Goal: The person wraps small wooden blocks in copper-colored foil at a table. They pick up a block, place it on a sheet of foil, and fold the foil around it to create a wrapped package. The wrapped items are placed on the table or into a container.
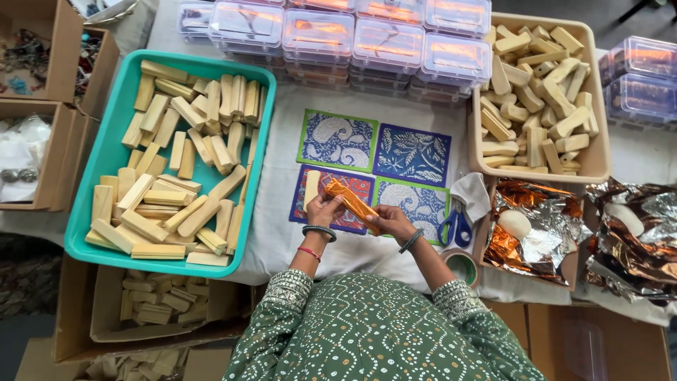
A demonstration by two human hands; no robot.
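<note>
Both hands [356, 212] gripping orange-wrapped bar [350, 200], teal tray [106, 162] beside

White-clothed table [296, 240], daylight

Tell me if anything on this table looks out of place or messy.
Nothing looks spilled or damaged. The crumpled orange and silver foil at the right is loose and untidy, and the wooden blocks lie jumbled in the teal tray and the beige tub. Both hands, left hand and right hand, hold an orange foil-wrapped piece.
</note>
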